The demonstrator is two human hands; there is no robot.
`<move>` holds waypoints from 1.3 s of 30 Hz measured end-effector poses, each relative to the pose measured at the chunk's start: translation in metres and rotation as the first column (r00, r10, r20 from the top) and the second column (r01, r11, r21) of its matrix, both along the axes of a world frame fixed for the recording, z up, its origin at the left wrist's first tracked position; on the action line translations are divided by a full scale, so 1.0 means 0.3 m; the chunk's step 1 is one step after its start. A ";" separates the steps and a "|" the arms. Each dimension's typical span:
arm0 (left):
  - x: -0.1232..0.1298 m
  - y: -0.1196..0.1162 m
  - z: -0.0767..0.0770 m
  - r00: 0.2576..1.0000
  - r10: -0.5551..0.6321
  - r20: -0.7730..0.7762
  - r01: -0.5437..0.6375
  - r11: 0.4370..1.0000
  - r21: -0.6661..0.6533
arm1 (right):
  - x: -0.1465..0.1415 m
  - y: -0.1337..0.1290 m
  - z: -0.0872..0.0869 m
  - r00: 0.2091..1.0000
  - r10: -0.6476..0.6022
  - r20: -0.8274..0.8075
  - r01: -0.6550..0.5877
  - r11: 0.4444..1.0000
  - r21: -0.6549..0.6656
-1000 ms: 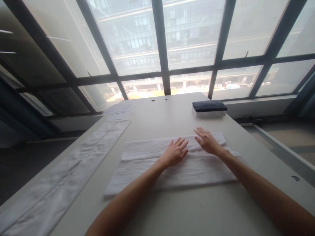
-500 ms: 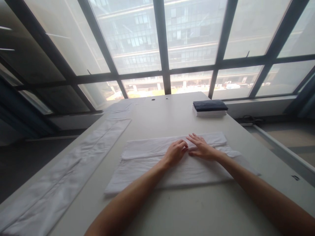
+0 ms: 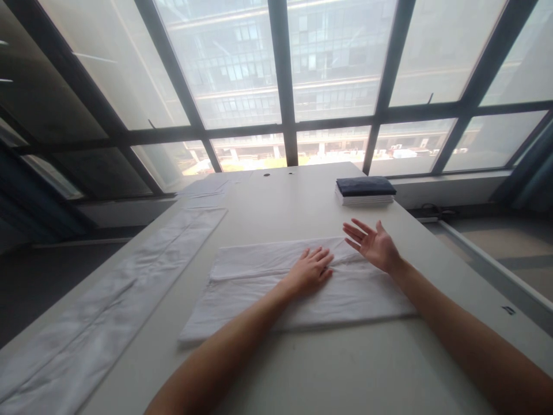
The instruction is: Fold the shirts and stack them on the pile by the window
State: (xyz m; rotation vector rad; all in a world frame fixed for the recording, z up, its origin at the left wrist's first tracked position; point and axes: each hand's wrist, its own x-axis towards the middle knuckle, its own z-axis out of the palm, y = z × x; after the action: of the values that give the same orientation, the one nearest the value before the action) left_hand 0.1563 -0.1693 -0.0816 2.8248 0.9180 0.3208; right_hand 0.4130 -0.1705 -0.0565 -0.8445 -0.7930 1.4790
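Observation:
A white folded cloth lies crosswise on the table in front of me, with a long fold line running along it and light wrinkles. My left hand rests flat on its middle, fingers spread and palm down. Over the cloth's right end is my right hand, open, with the palm turned up and inward and the thumb raised. Nothing shows in its fingers. Part of the cloth's right end is hidden behind my right hand and forearm.
Along the left side of the white table lies another long white cloth. Flat white pieces are at the far left corner. A dark folded cloth tops a white stack at the far right. Windows stand beyond.
My right hand has moved right, lifted and turned palm up. My left hand has flattened from curled fingers. The cloth's right end no longer reaches out past my right forearm.

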 end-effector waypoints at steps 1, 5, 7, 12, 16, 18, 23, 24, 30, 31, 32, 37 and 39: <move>0.000 0.001 -0.002 1.000 0.002 0.005 -0.002 1.000 0.001 | 0.014 0.007 -0.013 0.994 -0.021 -0.106 0.017 0.999 -0.034; -0.001 0.003 -0.003 1.000 0.006 0.015 -0.006 1.000 0.005 | 0.043 0.032 -0.064 0.964 -0.091 -0.250 0.053 0.987 -0.153; -0.002 0.003 -0.001 1.000 0.003 0.010 -0.003 1.000 0.007 | 0.045 0.037 -0.077 0.962 -0.091 -0.256 0.051 0.986 -0.159; -0.003 0.002 0.000 1.000 -0.008 0.001 0.008 1.000 0.017 | 0.049 0.041 -0.086 0.956 -0.111 -0.270 0.062 0.981 -0.183; -0.003 0.003 -0.002 1.000 -0.006 0.003 0.006 1.000 0.018 | 0.055 0.043 -0.090 0.950 -0.136 -0.280 0.080 0.976 -0.205; -0.004 0.002 -0.002 1.000 -0.002 0.004 0.002 1.000 0.017 | 0.057 0.044 -0.091 0.946 -0.147 -0.288 0.090 0.975 -0.203; -0.005 0.002 0.001 1.000 -0.007 0.010 0.007 1.000 0.007 | 0.057 0.044 -0.095 0.943 -0.137 -0.303 0.083 0.979 -0.184; -0.005 0.002 0.002 1.000 -0.009 0.009 0.008 1.000 0.006 | 0.058 0.044 -0.096 0.943 -0.128 -0.308 0.074 0.981 -0.180; -0.005 0.000 0.004 1.000 -0.003 0.004 0.003 1.000 0.008 | 0.062 0.042 -0.100 0.933 -0.105 -0.343 0.049 0.985 -0.168; -0.005 0.000 0.004 1.000 -0.001 0.005 0.001 1.000 0.008 | 0.062 0.042 -0.100 0.931 -0.107 -0.349 0.050 0.985 -0.167; -0.005 0.000 0.003 1.000 -0.001 0.007 0.001 1.000 0.008 | 0.062 0.042 -0.099 0.929 -0.109 -0.354 0.053 0.985 -0.166; -0.005 0.002 -0.001 1.000 -0.005 0.013 0.005 1.000 0.008 | 0.059 0.045 -0.101 0.928 -0.114 -0.356 0.059 0.985 -0.162; -0.005 0.004 -0.001 1.000 -0.006 0.013 0.006 1.000 0.011 | 0.055 0.046 -0.104 0.937 -0.122 -0.328 0.070 0.983 -0.168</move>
State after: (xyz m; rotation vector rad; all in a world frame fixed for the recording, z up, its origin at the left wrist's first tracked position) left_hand 0.1549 -0.1682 -0.0818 2.8312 0.9072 0.3434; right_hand 0.4294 -0.1568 -0.0877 -0.7060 -0.3803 1.5570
